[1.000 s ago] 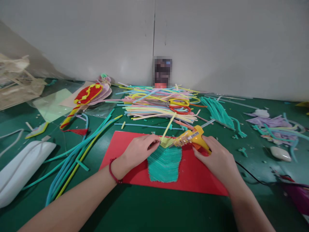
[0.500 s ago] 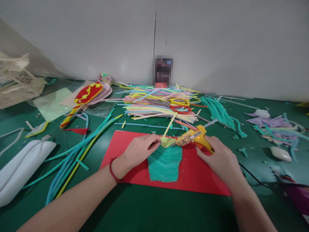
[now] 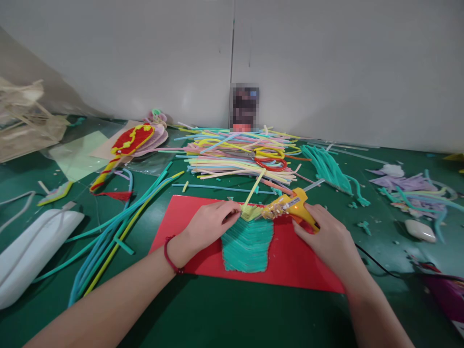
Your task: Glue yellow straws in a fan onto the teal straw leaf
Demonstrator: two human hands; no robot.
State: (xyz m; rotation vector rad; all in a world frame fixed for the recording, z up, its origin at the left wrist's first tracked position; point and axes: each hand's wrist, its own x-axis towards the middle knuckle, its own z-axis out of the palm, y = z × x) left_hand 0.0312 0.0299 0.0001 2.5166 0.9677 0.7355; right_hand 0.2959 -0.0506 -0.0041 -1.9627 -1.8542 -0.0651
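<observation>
A red sheet (image 3: 203, 258) lies on the green table with a teal panel of pipe cleaners (image 3: 248, 246) stuck on it. Along the panel's top edge runs a patch of yellow strips, and from it a yellow pipe cleaner (image 3: 253, 191) slants upward. My left hand (image 3: 210, 221) rests on the sheet, its thumb and fingertips pinched at the base of that strip. Closed round the handle of a yellow hot glue gun (image 3: 299, 209) is my right hand (image 3: 328, 237). The gun's nozzle points left at the yellow patch; whether it touches is too small to tell.
Behind the sheet lies a heap of pastel pipe cleaners (image 3: 210, 166) with red-handled scissors (image 3: 271, 164) on top. Teal stems (image 3: 331, 169) lie at the right, more stems (image 3: 105, 241) at the left beside a white power strip (image 3: 39, 256). A dark cord (image 3: 379, 266) trails right.
My right hand and the glue gun have shifted very slightly left. The left hand stays pinched in the same spot.
</observation>
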